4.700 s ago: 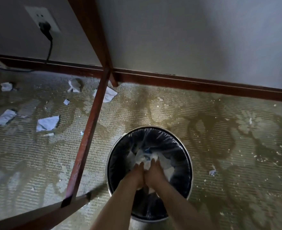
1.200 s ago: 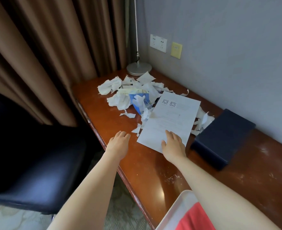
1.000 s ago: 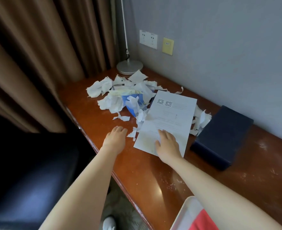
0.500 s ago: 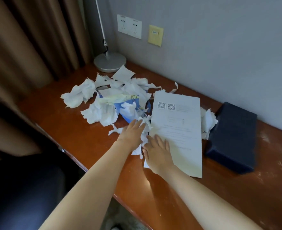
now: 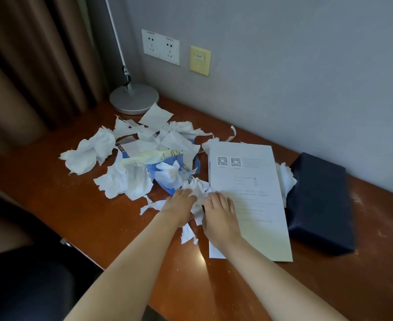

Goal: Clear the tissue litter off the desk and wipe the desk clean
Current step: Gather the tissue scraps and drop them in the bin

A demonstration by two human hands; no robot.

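Torn white tissue litter [image 5: 130, 181] lies heaped on the left half of the red-brown desk [image 5: 91, 216], around a crumpled blue packet [image 5: 171, 169]. My left hand [image 5: 179, 210] curls over a small clump of tissue scraps [image 5: 196, 187] at the pile's near edge. My right hand [image 5: 219, 215] lies beside it with fingers spread, resting on the left edge of a printed white sheet [image 5: 253, 181] and touching the same clump. More scraps [image 5: 187, 235] trail between my wrists. Another tissue wad [image 5: 285, 179] sits between the sheet and a box.
A dark blue box [image 5: 318, 202] stands right of the sheet. A silver lamp base [image 5: 134, 98] sits at the back left corner near brown curtains [image 5: 29, 66]. Wall sockets [image 5: 160, 46] are above the desk. A dark chair [image 5: 24, 286] is at lower left.
The view went from a bin on the floor, both hands inside it, up to the desk. Both hands slid forward along the desk and closed in on the scraps beside the sheet.
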